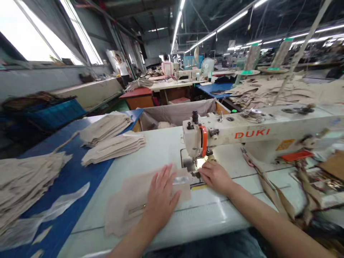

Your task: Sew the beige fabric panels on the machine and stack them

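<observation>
My left hand (162, 195) lies flat with its fingers apart on a beige fabric piece (118, 211). The piece has a slot, perhaps a zipper opening, and a pale, shiny strip (181, 180) near its right end. That end reaches toward the needle area of a white sewing machine (225, 130) marked DUKI. My right hand (216, 175) is beside the lit needle area, fingers bent and pressed together. What they pinch, if anything, is hidden. A small tan bit (211, 158) shows just behind these fingers.
Stacks of beige fabric pieces (115, 146) lie to the left, partly on a blue surface (72, 215) with a translucent strip (67, 202). Scissors or snips (247, 157) and fabric strips (276, 197) are at the right. Behind the table is a cloth-lined bin (177, 113). A person (123, 70) stands far back.
</observation>
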Action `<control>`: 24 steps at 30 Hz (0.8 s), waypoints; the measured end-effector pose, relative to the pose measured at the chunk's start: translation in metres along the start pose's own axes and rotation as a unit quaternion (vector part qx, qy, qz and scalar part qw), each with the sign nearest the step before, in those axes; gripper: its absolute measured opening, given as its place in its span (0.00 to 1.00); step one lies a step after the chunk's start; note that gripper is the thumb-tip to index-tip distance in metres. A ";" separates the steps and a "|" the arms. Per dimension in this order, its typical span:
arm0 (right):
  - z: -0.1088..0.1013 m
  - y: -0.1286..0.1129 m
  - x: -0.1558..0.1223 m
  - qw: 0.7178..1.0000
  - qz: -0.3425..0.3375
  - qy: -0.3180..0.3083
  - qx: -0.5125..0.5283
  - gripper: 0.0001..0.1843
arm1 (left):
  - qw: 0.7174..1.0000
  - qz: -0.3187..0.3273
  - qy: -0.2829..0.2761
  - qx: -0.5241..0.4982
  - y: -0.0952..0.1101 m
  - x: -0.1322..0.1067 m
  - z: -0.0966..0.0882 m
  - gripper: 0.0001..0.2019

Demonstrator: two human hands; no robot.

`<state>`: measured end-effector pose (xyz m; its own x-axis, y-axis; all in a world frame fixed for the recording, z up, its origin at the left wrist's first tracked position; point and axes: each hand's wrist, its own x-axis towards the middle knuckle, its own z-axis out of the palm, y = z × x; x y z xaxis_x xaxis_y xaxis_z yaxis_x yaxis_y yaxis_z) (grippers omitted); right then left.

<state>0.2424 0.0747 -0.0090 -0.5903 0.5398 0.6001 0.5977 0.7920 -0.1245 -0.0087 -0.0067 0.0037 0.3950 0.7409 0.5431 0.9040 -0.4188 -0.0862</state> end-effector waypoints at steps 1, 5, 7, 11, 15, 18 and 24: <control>-0.002 -0.001 -0.001 1.000 -0.001 -0.001 -0.001 0.14 | 0.999 -0.038 0.009 0.004 -0.005 -0.007 -0.008 0.26; -0.007 -0.004 -0.003 1.000 -0.008 0.005 0.005 0.13 | 0.991 -0.062 -0.113 -0.020 -0.017 -0.056 -0.029 0.42; -0.008 -0.006 -0.005 1.000 -0.014 0.012 0.015 0.13 | 0.974 -0.042 -0.221 -0.039 -0.016 -0.086 -0.036 0.47; -0.006 -0.006 -0.007 1.000 -0.013 0.007 0.023 0.14 | 0.949 -0.030 -0.298 -0.095 -0.030 -0.109 -0.053 0.34; -0.003 -0.005 -0.009 0.999 -0.026 0.010 0.016 0.17 | 0.963 -0.188 -0.186 -0.054 -0.093 -0.044 -0.091 0.23; 0.001 -0.001 -0.014 0.999 -0.041 0.032 0.003 0.17 | 0.934 -0.338 -0.088 0.082 -0.155 0.032 -0.119 0.20; 0.010 0.015 -0.020 0.991 -0.087 0.092 -0.040 0.20 | 0.915 -0.374 -0.115 0.095 -0.226 0.099 -0.092 0.15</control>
<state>0.2583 0.0787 -0.0309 -0.5840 0.3301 0.7416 0.5409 0.8394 0.0523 -0.1887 0.1124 0.1538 -0.3425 0.8828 0.3216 0.9389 0.3340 0.0833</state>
